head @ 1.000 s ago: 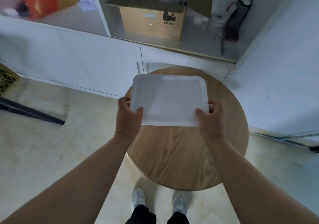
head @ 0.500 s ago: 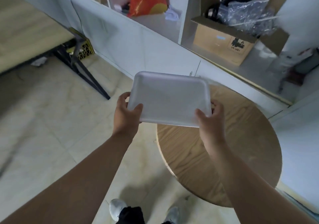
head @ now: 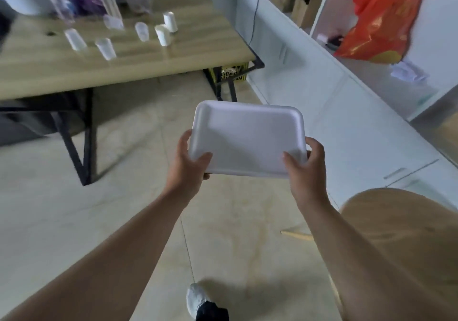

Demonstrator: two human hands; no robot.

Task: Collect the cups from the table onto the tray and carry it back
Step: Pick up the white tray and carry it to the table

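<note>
I hold a white foam tray (head: pixel 247 132) level in front of me, above the tiled floor. My left hand (head: pixel 189 164) grips its near left corner, thumb on top. My right hand (head: pixel 306 164) grips the near right corner the same way. The tray holds nothing. Far off at the upper left stands a long wooden table (head: pixel 148 65) with several white cups, among them one (head: pixel 106 48) near its front, one (head: pixel 162 34) at the right and one (head: pixel 74 39) at the left, all blurred.
A round wooden table (head: pixel 401 234) sits at my lower right. White cabinets (head: pixel 334 93) run along the right, with an orange bag (head: pixel 381 21) on a shelf above. A yellow crate (head: pixel 233 73) stands under the long table's black legs (head: pixel 79 137). Bottles crowd the table's far end.
The view has swung left, away from the round table toward the long table with cups. The tray has come off the round table, still held by both hands.
</note>
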